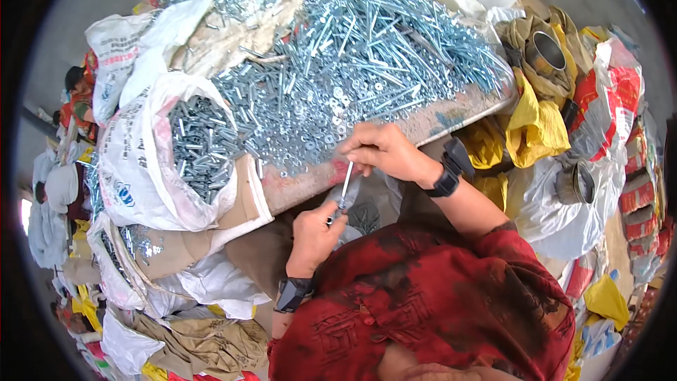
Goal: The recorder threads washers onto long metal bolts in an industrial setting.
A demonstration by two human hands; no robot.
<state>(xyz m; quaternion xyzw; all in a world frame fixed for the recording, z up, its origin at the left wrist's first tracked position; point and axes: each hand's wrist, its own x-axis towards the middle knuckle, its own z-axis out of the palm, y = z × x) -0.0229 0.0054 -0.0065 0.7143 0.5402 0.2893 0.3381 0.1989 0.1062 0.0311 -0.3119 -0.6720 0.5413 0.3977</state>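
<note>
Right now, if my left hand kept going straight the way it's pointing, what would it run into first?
The left hand points up and slightly right along the long bolt in its grip, so it would likely meet the right hand pinching the bolt's top first, then the pile of bolts and washers. Depth is uncertain.

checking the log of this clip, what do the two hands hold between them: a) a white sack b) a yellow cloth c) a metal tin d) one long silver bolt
d: the left hand grips the lower end of a long silver bolt and the right hand pinches its top, just off the table edge.
</note>
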